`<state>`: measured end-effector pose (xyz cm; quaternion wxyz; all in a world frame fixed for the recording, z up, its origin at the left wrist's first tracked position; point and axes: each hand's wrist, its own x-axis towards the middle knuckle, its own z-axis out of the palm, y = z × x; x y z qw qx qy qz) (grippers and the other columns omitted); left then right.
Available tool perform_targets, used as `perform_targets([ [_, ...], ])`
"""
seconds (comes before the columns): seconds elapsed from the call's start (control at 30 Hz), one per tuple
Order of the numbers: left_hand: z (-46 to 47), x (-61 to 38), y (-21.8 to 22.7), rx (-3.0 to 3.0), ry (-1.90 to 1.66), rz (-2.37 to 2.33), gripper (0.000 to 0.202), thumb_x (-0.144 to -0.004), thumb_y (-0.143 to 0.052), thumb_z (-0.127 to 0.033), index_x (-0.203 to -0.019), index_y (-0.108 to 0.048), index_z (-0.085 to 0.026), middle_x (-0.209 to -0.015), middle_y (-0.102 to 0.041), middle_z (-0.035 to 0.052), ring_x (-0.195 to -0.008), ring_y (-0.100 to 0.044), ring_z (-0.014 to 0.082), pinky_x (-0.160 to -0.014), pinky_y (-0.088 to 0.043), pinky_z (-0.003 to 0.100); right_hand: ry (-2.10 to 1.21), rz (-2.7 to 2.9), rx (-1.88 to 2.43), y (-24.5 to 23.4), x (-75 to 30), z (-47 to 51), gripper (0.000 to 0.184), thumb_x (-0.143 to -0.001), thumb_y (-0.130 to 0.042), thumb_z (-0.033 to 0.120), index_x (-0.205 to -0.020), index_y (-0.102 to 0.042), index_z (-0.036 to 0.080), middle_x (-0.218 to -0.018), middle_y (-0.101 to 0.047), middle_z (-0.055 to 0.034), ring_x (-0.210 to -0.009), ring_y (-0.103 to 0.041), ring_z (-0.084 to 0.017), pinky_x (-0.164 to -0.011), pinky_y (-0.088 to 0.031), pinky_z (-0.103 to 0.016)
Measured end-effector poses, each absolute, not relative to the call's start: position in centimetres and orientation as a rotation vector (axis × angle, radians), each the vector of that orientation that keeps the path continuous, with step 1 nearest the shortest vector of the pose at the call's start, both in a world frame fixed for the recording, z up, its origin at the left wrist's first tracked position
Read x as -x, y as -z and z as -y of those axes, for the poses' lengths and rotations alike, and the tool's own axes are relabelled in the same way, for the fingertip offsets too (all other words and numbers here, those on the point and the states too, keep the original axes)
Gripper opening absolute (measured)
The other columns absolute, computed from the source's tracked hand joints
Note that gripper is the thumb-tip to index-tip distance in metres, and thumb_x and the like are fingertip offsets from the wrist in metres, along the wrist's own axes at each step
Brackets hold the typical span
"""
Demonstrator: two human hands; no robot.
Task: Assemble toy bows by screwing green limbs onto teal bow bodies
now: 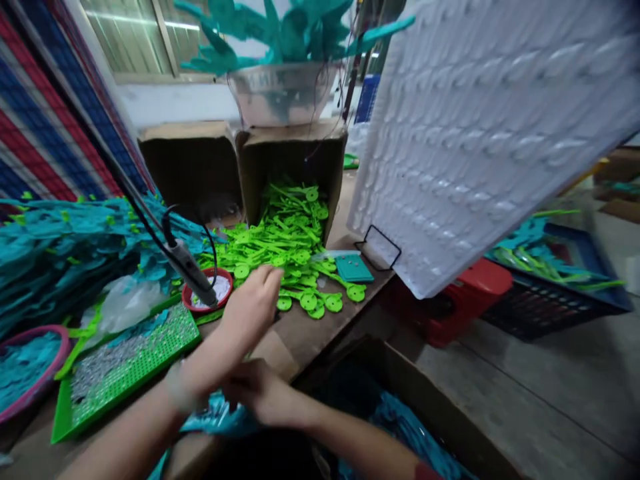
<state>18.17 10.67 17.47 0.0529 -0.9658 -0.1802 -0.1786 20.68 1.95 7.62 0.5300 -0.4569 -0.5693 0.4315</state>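
Observation:
My left hand (253, 303) reaches forward over the front of a heap of bright green plastic pieces (280, 240), long strips with round disc ends. Its fingers are curled together, and anything in them is hidden. Nearer to me and under my left forearm, my right hand (263, 393) has its fingers drawn together in shadow; what they grip does not show clearly. Just below it lie teal plastic pieces (217, 417). A grey pen-shaped electric tool (193, 273) hangs left of my left hand, its tip over a small red bowl (231, 280) with white bits in it.
A green perforated tray (135, 380) of small metallic parts and a pink basin (63, 353) stand left. Teal pieces (75, 247) pile behind them. Cardboard boxes (187, 133) support a white tub (285, 93). A large white moulded panel (475, 133), red stool (475, 293) and dark crate (550, 313) are right.

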Motion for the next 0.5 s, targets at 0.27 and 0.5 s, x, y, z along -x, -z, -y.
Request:
perform_targets([
  [0.27, -21.2, -31.2, -15.6, 2.915, 0.224, 0.406, 0.030, -0.092, -0.062, -0.034, -0.116, -0.060, -0.016, -0.117, -0.063, 0.0081, -0.101, -0.063, 0.0216, -0.086, -0.055, 0.043, -0.959, 1.496, 1.083, -4.4, -20.8, -0.6, 0.021, -0.080, -0.064, 0.025, -0.096, -0.077, 0.019, -0.081, -0.072, -0.0039, -0.079, -0.067, -0.016, -0.080, -0.052, -0.025],
  [0.5, -18.3, -27.0, -20.1, 2.882, 0.279, 0.489, 0.022, -0.097, -0.045, -0.016, -0.110, -0.061, -0.013, -0.108, -0.061, 0.0112, -0.083, -0.064, 0.0173, -0.073, -0.052, 0.032, -1.243, 0.682, 1.014, -6.3, -22.1, -1.5, 0.030, -0.071, -0.073, 0.042, -0.084, -0.063, 0.017, -0.064, -0.063, 0.0009, -0.056, -0.061, -0.014, -0.057, -0.049, -0.025],
])
